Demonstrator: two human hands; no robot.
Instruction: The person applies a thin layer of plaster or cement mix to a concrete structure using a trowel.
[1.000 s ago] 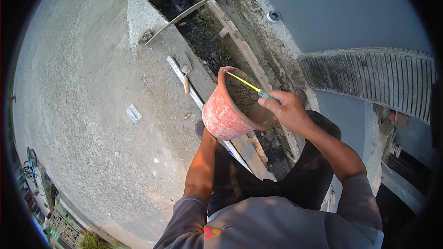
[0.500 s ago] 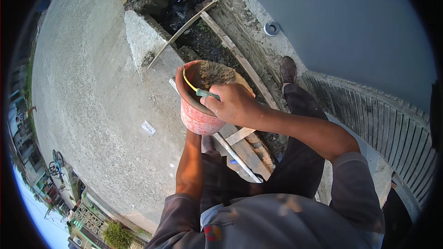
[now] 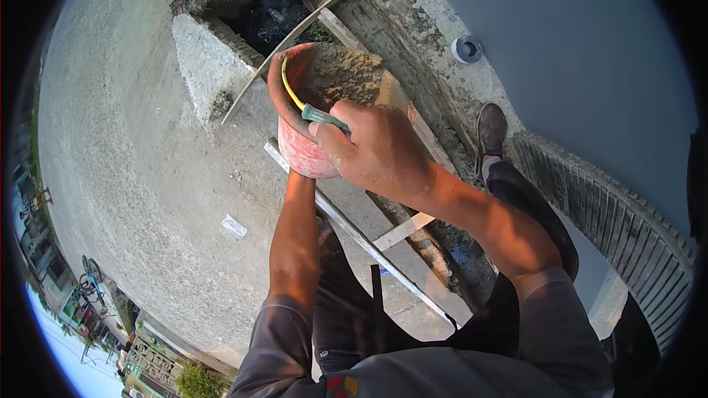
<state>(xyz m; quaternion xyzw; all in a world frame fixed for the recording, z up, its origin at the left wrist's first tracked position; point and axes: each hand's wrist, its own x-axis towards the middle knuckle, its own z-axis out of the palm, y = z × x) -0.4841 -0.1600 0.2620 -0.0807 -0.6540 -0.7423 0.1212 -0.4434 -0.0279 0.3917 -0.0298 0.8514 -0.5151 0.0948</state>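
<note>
A red bucket [image 3: 306,158], smeared pale outside, is held in front of me above the ditch edge, its mouth tilted toward the far right. Damp brown sand or mortar [image 3: 343,74] lies inside it. My right hand [image 3: 376,147] is closed round the green grip [image 3: 324,118] of the bucket's curved yellow handle [image 3: 291,85]. From below, my left forearm [image 3: 295,228] reaches up to the bucket's underside. The bucket hides my left hand and its fingers.
Wooden boards [image 3: 402,232] frame the trench beneath the bucket, with a pale metal bar [image 3: 354,228] alongside. A bent strip [image 3: 287,40] crosses the trench's far end. On the right ledge stand a grey ring [image 3: 467,49] and my shoe [image 3: 492,129], near a ribbed barrier [image 3: 605,199].
Both hands have carried the bucket farther from my body and slightly left. It is tipped more, so more of its contents shows. My view has also shifted.
</note>
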